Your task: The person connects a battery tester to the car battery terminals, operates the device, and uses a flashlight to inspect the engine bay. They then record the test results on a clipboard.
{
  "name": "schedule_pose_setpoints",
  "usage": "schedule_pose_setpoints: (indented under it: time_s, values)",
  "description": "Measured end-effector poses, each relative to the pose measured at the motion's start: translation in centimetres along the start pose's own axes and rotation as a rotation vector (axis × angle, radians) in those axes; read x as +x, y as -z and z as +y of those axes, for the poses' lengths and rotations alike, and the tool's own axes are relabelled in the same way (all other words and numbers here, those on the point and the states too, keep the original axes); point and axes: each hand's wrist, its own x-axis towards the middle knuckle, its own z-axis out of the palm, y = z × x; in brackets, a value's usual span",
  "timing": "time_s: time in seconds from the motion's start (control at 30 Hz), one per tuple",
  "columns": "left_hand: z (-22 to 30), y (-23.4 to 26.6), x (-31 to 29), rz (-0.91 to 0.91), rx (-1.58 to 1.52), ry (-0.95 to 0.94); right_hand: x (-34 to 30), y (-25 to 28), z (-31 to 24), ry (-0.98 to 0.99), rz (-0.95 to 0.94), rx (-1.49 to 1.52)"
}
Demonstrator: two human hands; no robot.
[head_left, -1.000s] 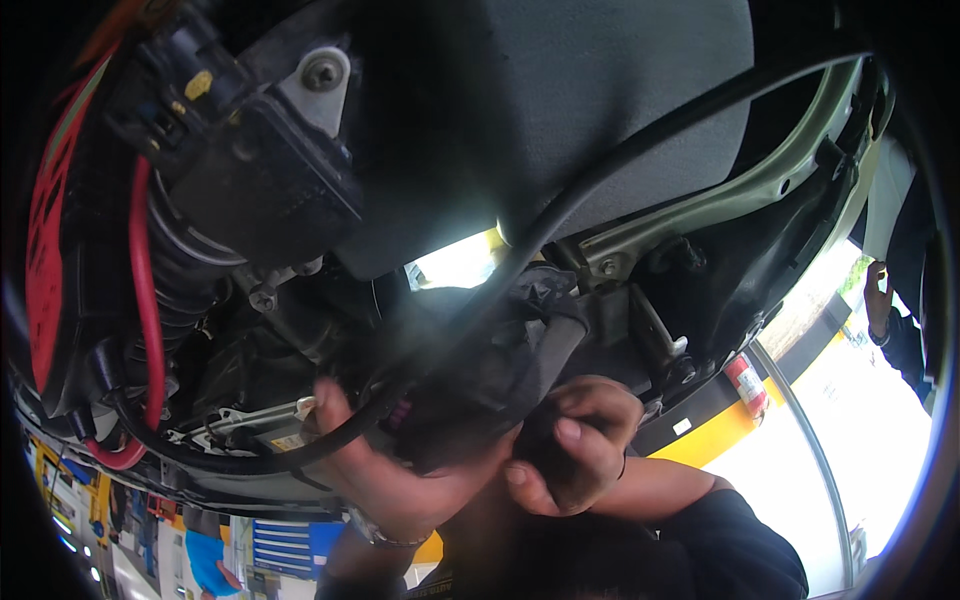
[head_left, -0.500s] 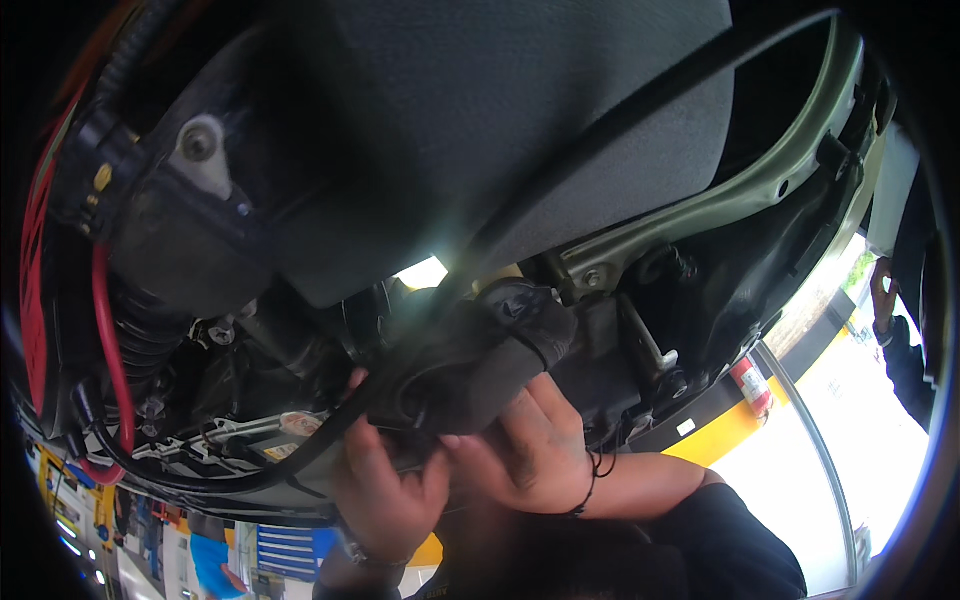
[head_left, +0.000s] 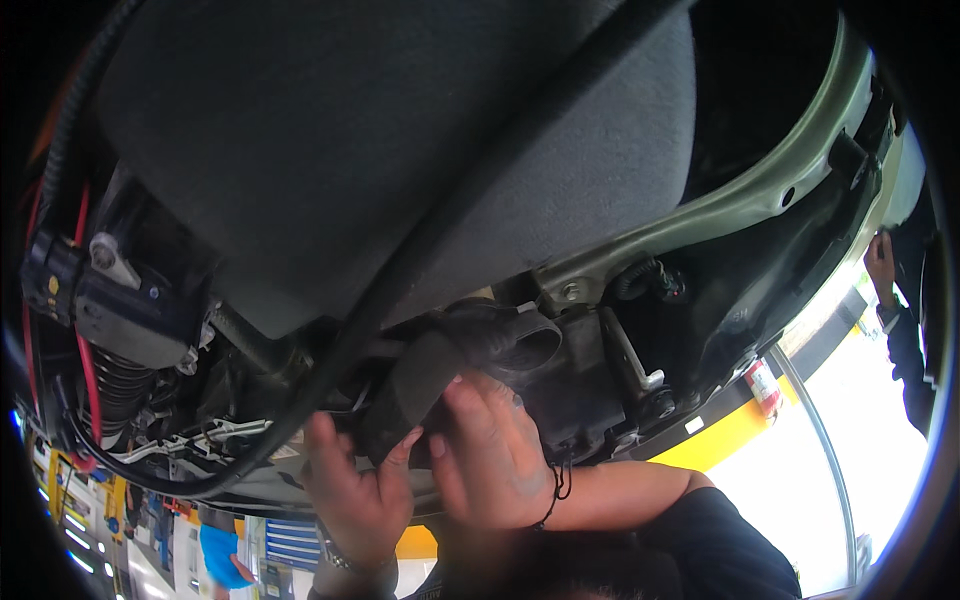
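Observation:
A short, bent black hose point(head_left: 425, 375), wide with one open end, hangs in front of me amid the car's engine-bay parts. My left hand point(head_left: 355, 490) is closed around its lower end, thumb on the near side and some fingers hidden behind it. My right hand point(head_left: 495, 450), a dark cord bracelet at its wrist, grips the hose's lower right side with bent fingers. The hose's open mouth point(head_left: 540, 345) points right, beside a black housing. Whether any part of it is attached to something behind cannot be seen.
A long black cable point(head_left: 440, 240) crosses diagonally before a big grey panel point(head_left: 590, 150). Red cables point(head_left: 90, 380) and a ribbed boot point(head_left: 120, 390) lie left. A metal frame rail point(head_left: 690, 220) curves right. Another person's hand point(head_left: 880, 265) touches the far right edge.
The hose has turned and its open end now faces right. Both hands have shifted slightly left with it, and the view has moved, bringing the long cable lower across the scene.

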Motion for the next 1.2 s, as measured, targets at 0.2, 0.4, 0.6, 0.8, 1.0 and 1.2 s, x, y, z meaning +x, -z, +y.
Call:
schedule_pose_setpoints:
  time_s: [0.2, 0.4, 0.6, 0.8, 1.0, 1.2]
  values:
    - [-0.7, -0.7, 0.9, 0.058, 0.010, -0.124, -0.1, 0.0, 0.0, -0.014, 0.005, -0.029]
    - [0.0, -0.6, 0.9, 0.065, 0.039, -0.064, -0.3, 0.0, -0.1, -0.036, -0.017, -0.018]
    - [-2.1, -0.5, -2.0, 0.186, 0.005, -0.378, -2.5, 0.2, 1.1, 0.232, 0.149, 0.097]
    - [-3.4, -0.1, -6.0, 0.350, -0.389, -0.520, -1.8, 1.3, -5.6, -0.797, -0.517, 0.994]
    - [-10.2, 1.4, -13.2, 0.518, -0.292, -0.308, -10.4, -3.9, -1.6, 0.288, -0.599, 0.232]
    - [-15.2, 10.8, -17.0, 0.762, 0.383, -0.167, -8.8, -7.3, -4.0, 0.306, -0.517, -0.490]
